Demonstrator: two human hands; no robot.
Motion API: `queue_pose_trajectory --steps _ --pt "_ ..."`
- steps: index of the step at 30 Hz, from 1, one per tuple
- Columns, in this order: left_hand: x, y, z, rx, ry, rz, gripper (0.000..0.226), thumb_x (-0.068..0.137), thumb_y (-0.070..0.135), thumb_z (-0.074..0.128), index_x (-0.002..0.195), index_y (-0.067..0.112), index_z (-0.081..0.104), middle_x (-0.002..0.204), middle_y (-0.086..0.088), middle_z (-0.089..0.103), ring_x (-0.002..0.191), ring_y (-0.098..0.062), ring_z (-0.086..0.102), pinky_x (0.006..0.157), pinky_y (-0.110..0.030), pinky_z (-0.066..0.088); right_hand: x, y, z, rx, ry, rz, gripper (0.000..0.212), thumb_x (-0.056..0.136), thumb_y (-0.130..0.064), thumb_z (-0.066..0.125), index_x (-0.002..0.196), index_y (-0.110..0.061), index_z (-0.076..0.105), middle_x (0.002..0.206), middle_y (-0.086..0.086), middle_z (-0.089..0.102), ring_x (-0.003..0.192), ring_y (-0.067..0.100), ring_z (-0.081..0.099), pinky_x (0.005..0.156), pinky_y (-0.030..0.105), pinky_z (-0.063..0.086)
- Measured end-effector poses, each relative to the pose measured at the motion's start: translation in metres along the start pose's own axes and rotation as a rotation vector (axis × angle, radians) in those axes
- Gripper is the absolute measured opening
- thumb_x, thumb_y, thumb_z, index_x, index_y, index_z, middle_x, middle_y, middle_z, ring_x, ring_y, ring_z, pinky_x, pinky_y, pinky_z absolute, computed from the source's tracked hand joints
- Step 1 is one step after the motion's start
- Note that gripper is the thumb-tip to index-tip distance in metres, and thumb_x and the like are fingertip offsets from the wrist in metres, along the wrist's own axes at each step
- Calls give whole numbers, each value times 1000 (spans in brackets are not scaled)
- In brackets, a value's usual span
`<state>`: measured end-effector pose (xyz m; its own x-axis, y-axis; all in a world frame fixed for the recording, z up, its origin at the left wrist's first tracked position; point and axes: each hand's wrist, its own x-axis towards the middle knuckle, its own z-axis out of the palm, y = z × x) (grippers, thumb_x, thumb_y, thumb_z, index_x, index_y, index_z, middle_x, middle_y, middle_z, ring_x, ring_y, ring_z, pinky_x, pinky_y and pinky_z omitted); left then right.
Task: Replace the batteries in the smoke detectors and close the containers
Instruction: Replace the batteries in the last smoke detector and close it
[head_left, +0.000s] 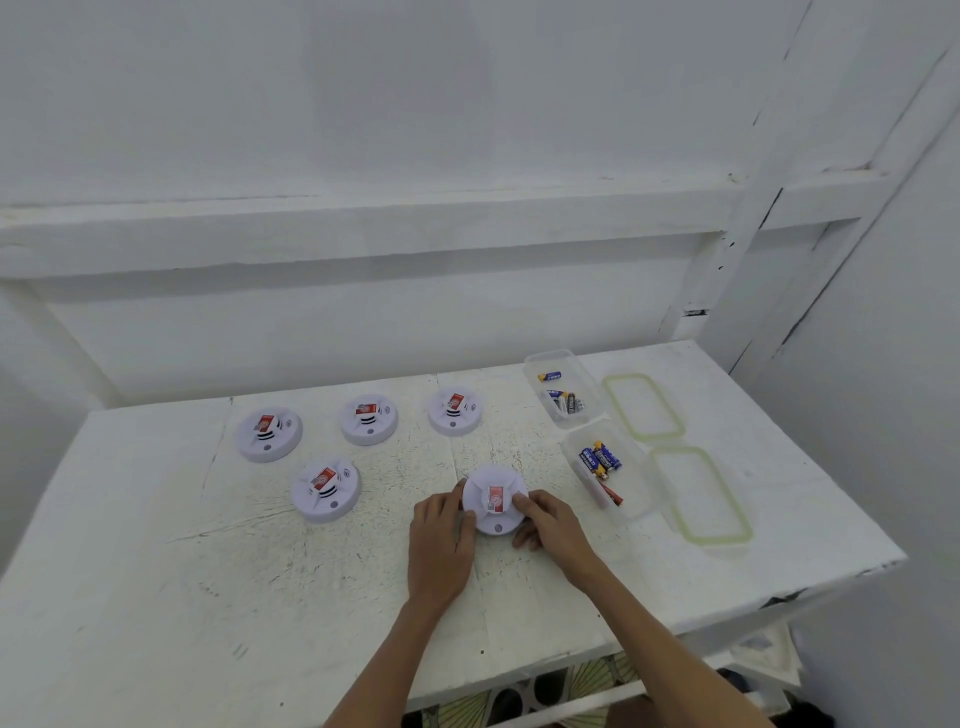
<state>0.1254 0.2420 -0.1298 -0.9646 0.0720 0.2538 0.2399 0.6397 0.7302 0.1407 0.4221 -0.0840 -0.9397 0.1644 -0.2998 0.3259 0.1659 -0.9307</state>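
Several white round smoke detectors with red labels lie on the white table (156, 597). The nearest smoke detector (494, 500) sits between my hands. My left hand (441, 540) grips its left rim and my right hand (550, 525) grips its right side. To the right stand two open clear containers: the far container (563, 387) and the near container (608, 470), each holding batteries. Their two green-rimmed lids, the far lid (643, 407) and the near lid (701, 493), lie flat beside them.
Other detectors rest at the back: one at the left (268, 434), one in the middle (369, 418), one at the right (454, 410), and one nearer (325, 490). A white wall and ledge rise behind the table. The table's edge drops off at the right.
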Motion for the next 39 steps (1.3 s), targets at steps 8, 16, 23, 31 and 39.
queue_pose_trajectory --steps 8,16,23,31,39 --pt "0 -1 1 -8 9 -2 56 98 47 35 143 19 56 120 4 63 112 -12 45 94 -32 45 0 1 1 -22 11 -10 33 97 -41 58 97 -9 67 78 10 74 64 21 71 57 25 51" --pt "0 -2 1 2 5 -8 57 98 48 35 144 20 56 121 4 63 113 -11 44 94 -31 44 -1 -1 0 -25 16 -2 32 97 -41 57 99 -11 67 81 8 75 64 21 71 57 24 52" --pt "0 -1 1 -4 5 -10 58 98 48 36 144 20 55 122 4 63 114 -14 46 95 -34 47 -1 -1 0 -34 18 4 32 97 -42 58 98 -12 67 80 7 75 66 21 72 59 24 52" --pt "0 1 0 -14 15 -3 56 98 47 37 143 20 56 119 5 63 114 -13 46 95 -32 44 -2 -2 1 -35 23 -2 30 97 -42 58 97 -13 68 74 9 74 65 22 71 59 25 52" --pt "-1 1 0 -20 17 -8 57 97 47 37 142 19 57 119 4 64 113 -14 46 95 -31 44 -2 -1 1 -28 23 -8 29 97 -41 58 99 -13 68 77 9 74 65 23 72 58 25 53"
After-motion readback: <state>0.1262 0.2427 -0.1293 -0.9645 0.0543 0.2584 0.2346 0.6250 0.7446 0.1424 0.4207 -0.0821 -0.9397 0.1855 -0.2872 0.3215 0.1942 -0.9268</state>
